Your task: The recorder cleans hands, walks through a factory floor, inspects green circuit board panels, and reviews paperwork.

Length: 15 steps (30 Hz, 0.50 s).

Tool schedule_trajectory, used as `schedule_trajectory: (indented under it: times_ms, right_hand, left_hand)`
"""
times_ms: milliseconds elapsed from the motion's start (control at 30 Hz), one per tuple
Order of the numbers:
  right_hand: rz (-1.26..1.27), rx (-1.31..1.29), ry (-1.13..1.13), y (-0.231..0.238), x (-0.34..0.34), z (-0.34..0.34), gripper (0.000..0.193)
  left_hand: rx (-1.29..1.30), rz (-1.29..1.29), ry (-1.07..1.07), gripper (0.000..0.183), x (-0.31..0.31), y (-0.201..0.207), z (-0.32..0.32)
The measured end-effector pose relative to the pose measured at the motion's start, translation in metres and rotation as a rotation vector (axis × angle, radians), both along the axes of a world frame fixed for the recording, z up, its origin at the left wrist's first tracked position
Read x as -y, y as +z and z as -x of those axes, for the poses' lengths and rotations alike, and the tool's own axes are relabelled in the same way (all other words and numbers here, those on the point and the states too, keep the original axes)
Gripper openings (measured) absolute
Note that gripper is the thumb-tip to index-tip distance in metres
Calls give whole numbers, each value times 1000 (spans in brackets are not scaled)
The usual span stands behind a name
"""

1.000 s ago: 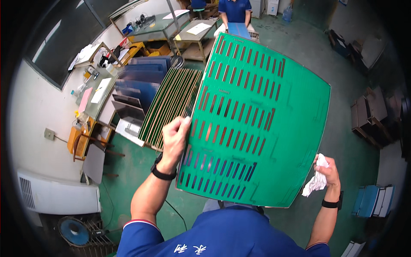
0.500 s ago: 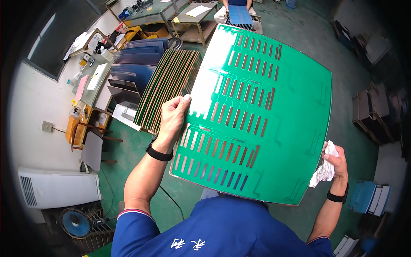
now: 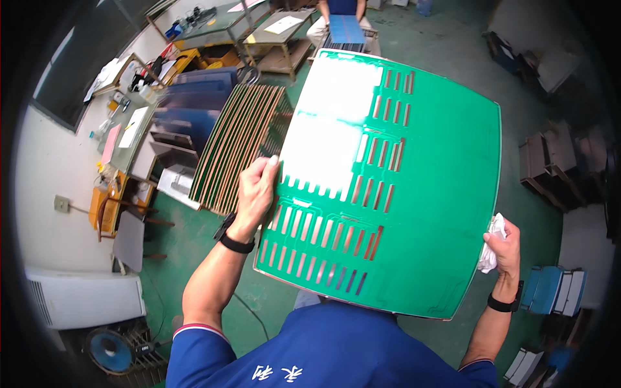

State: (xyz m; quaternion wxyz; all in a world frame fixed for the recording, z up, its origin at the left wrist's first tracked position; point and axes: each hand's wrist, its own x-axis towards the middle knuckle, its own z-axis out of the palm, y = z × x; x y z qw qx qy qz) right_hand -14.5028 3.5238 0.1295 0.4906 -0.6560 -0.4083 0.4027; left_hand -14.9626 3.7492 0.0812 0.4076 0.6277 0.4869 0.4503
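A large green circuit board panel (image 3: 427,181) with rows of copper-coloured strips is held up in front of my body. My left hand (image 3: 256,191) pinches its left edge between thumb and fingers. At the opposite edge, low on the right, my right hand (image 3: 504,247) grips the panel together with a crumpled white cloth (image 3: 490,246). A bright glare covers the panel's upper left and hides the pattern there. Just left of the panel stands a rack of upright green boards with brown edges (image 3: 236,139), close behind my left hand.
Dark blue panels (image 3: 187,123) lean beyond the rack. A desk with papers (image 3: 123,139) lines the left wall, near a chair (image 3: 131,239). A fan (image 3: 110,349) stands lower left. Another person (image 3: 343,8) sits at the far end with a blue panel. Blue and white stacks (image 3: 553,291) lie at right.
The panel has tilted slightly, and the glare has spread over more of its upper left. Both hands keep their hold. The surrounding room has shifted a little left in view.
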Motion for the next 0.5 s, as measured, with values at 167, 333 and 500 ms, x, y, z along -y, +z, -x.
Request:
schedule_trajectory:
  times_ms: [167,333,500]
  right_hand:
    - [-81,195,26,12,2,-2,21]
    - [-226,509,-73,19,-1,10,21]
    - [-379,957,-127,2,-9,-8,18]
  left_hand:
    - [13,243,-195,30,-9,6,7]
    - [-114,234,-270,33,-14,6,-6]
    - [-31,12,-240,45,-23,-18,-28]
